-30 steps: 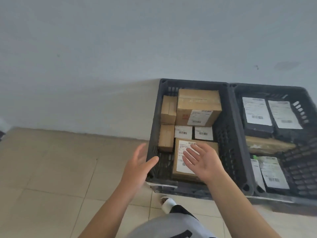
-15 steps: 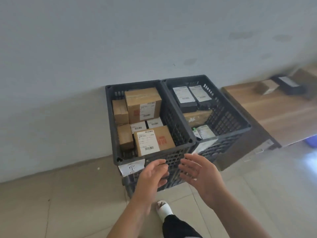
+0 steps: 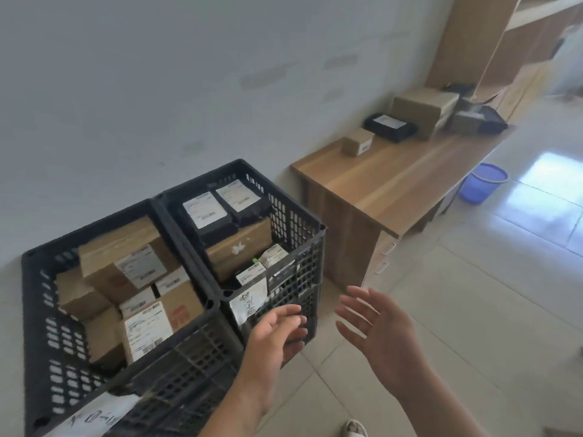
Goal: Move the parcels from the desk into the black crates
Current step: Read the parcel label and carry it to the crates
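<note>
Both my hands are empty, fingers spread: left hand (image 3: 277, 334), right hand (image 3: 375, 326). Remaining parcels (image 3: 358, 141) lie on the desk (image 3: 394, 181), ahead-right of my fingertips; right hand nearer.

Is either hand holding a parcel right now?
No. The left hand and right hand are both open with nothing in their grip, in front of the black plastic crates.

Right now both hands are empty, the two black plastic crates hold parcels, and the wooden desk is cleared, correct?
Not quite. In the head view the wooden desk still holds parcels, including a small brown cardboard box and a black labelled pouch. Both hands, left and right, are empty, and the black plastic crates hold parcels.
</note>
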`<state>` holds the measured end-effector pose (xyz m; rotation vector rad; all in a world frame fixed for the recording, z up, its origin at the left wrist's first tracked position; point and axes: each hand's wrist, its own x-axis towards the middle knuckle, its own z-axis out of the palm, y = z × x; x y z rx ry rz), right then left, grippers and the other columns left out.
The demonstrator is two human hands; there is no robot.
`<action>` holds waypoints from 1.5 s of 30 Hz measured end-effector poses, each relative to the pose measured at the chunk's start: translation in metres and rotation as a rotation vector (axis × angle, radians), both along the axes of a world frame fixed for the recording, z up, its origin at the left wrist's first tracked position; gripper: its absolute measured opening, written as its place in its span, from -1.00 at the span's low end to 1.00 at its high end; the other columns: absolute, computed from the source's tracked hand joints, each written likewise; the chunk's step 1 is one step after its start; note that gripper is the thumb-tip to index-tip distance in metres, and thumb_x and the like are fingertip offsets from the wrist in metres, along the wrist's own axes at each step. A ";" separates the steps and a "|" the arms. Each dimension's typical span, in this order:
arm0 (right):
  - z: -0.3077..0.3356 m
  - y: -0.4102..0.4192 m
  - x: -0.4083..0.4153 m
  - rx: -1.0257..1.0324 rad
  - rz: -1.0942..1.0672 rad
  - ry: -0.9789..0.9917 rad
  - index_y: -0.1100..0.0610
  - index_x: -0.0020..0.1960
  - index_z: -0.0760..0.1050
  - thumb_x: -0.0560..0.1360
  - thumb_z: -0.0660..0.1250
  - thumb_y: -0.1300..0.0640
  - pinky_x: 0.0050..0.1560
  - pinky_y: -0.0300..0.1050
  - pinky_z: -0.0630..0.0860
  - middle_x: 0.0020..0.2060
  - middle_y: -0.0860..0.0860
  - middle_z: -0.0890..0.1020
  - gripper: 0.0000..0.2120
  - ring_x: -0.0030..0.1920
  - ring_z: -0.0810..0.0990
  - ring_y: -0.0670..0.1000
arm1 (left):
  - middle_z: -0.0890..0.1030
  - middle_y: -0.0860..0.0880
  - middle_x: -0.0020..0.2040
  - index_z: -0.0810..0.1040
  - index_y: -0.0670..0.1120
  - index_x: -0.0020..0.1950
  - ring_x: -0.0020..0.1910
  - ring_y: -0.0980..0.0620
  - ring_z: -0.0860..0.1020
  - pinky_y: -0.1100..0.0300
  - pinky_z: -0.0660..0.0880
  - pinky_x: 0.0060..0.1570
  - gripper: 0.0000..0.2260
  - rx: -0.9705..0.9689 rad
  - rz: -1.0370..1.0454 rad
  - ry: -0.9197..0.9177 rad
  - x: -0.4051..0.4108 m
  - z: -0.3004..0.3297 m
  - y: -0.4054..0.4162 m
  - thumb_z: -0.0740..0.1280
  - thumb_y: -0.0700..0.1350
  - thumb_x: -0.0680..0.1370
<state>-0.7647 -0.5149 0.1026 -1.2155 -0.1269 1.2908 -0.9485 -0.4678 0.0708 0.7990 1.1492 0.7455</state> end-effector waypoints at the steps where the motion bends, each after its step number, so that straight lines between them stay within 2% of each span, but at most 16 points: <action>1: -0.001 -0.002 0.025 0.012 -0.032 0.006 0.22 0.15 0.65 0.43 0.39 0.02 0.17 0.16 0.56 -0.03 0.17 0.72 -0.62 -0.02 0.70 0.17 | 0.75 -0.10 0.02 0.69 -0.08 0.15 -0.07 0.03 0.70 0.16 0.65 -0.03 -0.85 0.005 -0.033 -0.008 0.025 -0.001 0.005 0.36 -0.21 0.63; 4: -0.011 -0.007 0.091 0.010 -0.118 0.020 0.24 0.20 0.63 0.60 0.28 0.09 0.17 0.15 0.57 -0.01 0.19 0.71 -0.70 0.01 0.69 0.18 | 0.74 -0.11 0.02 0.69 -0.09 0.15 -0.05 0.02 0.68 0.14 0.63 -0.02 -0.85 0.044 -0.122 -0.008 0.098 -0.004 0.018 0.37 -0.22 0.63; 9: -0.022 -0.008 0.166 -0.031 -0.215 0.049 0.24 0.13 0.64 0.65 0.23 0.11 0.17 0.15 0.54 -0.04 0.19 0.71 -0.73 -0.01 0.68 0.18 | 0.74 -0.08 0.02 0.74 0.01 0.05 -0.04 0.02 0.68 0.13 0.59 -0.02 -0.82 0.042 -0.270 0.010 0.180 -0.002 0.026 0.46 -0.06 0.46; 11: -0.027 -0.006 0.186 -0.045 -0.238 0.066 0.24 0.12 0.65 0.64 0.24 0.11 0.18 0.16 0.55 -0.05 0.19 0.72 -0.73 -0.01 0.68 0.18 | 0.74 -0.07 0.01 0.74 0.01 0.03 -0.04 0.01 0.68 0.11 0.59 -0.01 -0.89 0.031 -0.301 0.026 0.203 -0.004 0.035 0.44 -0.15 0.57; 12: -0.029 -0.004 0.196 -0.049 -0.250 0.078 0.24 0.13 0.65 0.64 0.25 0.12 0.17 0.16 0.55 -0.05 0.19 0.73 -0.73 0.00 0.68 0.19 | 0.75 -0.08 0.00 0.74 -0.01 0.05 -0.04 0.00 0.68 0.09 0.59 0.00 -0.86 0.030 -0.311 0.035 0.215 -0.004 0.043 0.40 -0.20 0.61; 15: -0.038 0.008 0.228 -0.076 -0.290 0.094 0.25 0.14 0.66 0.64 0.25 0.12 0.16 0.15 0.56 -0.03 0.20 0.73 -0.73 0.04 0.68 0.20 | 0.74 -0.08 -0.02 0.69 -0.10 0.11 -0.06 0.00 0.67 0.07 0.60 0.05 -0.84 0.031 -0.333 0.049 0.252 -0.007 0.068 0.35 -0.26 0.62; 18: -0.045 0.032 0.260 -0.113 -0.326 0.084 0.25 0.14 0.66 0.64 0.25 0.13 0.16 0.15 0.57 -0.02 0.20 0.73 -0.73 0.05 0.68 0.20 | 0.73 -0.09 -0.05 0.67 -0.14 0.13 -0.09 0.01 0.66 0.09 0.59 0.01 -0.85 0.010 -0.351 0.043 0.289 -0.013 0.098 0.35 -0.28 0.62; 24: -0.038 0.117 0.335 -0.145 -0.334 0.033 0.26 0.13 0.65 0.64 0.26 0.12 0.07 0.12 0.59 -0.03 0.20 0.73 -0.73 0.02 0.68 0.19 | 0.71 -0.13 -0.03 0.67 -0.15 0.17 -0.07 -0.02 0.66 0.12 0.62 -0.04 -0.85 -0.015 -0.339 -0.007 0.368 -0.026 0.197 0.36 -0.25 0.63; 30: -0.002 0.220 0.404 -0.132 -0.310 -0.018 0.28 0.13 0.65 0.62 0.28 0.14 0.22 0.18 0.55 -0.05 0.20 0.72 -0.74 0.01 0.68 0.20 | 0.74 -0.05 -0.02 0.69 -0.08 0.17 -0.03 0.00 0.69 0.10 0.65 0.04 -0.85 -0.015 -0.322 -0.040 0.435 -0.021 0.316 0.38 -0.16 0.63; 33: 0.003 0.259 0.430 -0.108 -0.315 -0.010 0.29 0.11 0.65 0.62 0.28 0.15 0.19 0.17 0.57 -0.10 0.18 0.73 -0.75 -0.01 0.68 0.20 | 0.73 -0.06 0.00 0.67 -0.09 0.19 0.00 -0.03 0.70 0.06 0.64 0.07 -0.83 -0.052 -0.338 -0.068 0.454 -0.029 0.377 0.40 -0.12 0.62; 35: -0.001 0.277 0.448 -0.114 -0.321 0.013 0.29 0.09 0.65 0.61 0.29 0.15 0.16 0.16 0.59 -0.11 0.18 0.74 -0.75 0.00 0.69 0.21 | 0.71 -0.10 0.00 0.65 -0.11 0.19 0.01 -0.08 0.69 0.02 0.63 0.06 -0.84 -0.102 -0.251 -0.066 0.464 -0.041 0.419 0.39 -0.14 0.63; 38: -0.010 0.299 0.477 -0.136 -0.312 0.046 0.31 0.10 0.66 0.59 0.31 0.16 0.13 0.16 0.59 -0.08 0.20 0.74 -0.75 0.03 0.69 0.22 | 0.66 -0.12 0.08 0.63 -0.10 0.18 0.06 -0.09 0.64 0.00 0.63 0.08 -0.85 -0.090 -0.136 0.112 0.477 -0.063 0.481 0.39 -0.15 0.63; 42: -0.029 0.343 0.524 -0.182 -0.289 0.095 0.31 0.12 0.63 0.60 0.28 0.18 0.08 0.11 0.58 -0.05 0.22 0.72 -0.76 0.00 0.67 0.21 | 0.57 -0.08 0.30 0.53 0.01 0.30 0.22 -0.10 0.56 -0.16 0.51 0.32 -0.71 0.036 -0.221 0.484 0.514 -0.080 0.567 0.44 -0.03 0.59; 43: -0.034 0.358 0.536 -0.199 -0.270 0.111 0.30 0.13 0.61 0.60 0.27 0.19 0.09 0.10 0.57 -0.05 0.22 0.70 -0.77 -0.01 0.66 0.21 | 0.52 -0.09 0.38 0.49 0.01 0.36 0.30 -0.13 0.52 -0.11 0.45 0.36 -0.62 0.069 -0.221 0.537 0.528 -0.083 0.589 0.46 -0.04 0.57; 45: -0.046 0.389 0.562 -0.235 -0.224 0.137 0.29 0.15 0.59 0.61 0.26 0.19 0.08 0.08 0.55 -0.07 0.21 0.68 -0.78 -0.03 0.65 0.19 | 0.42 -0.13 0.50 0.38 -0.02 0.50 0.39 -0.11 0.45 0.05 0.36 0.29 -0.43 0.145 -0.253 0.630 0.558 -0.089 0.630 0.50 -0.07 0.54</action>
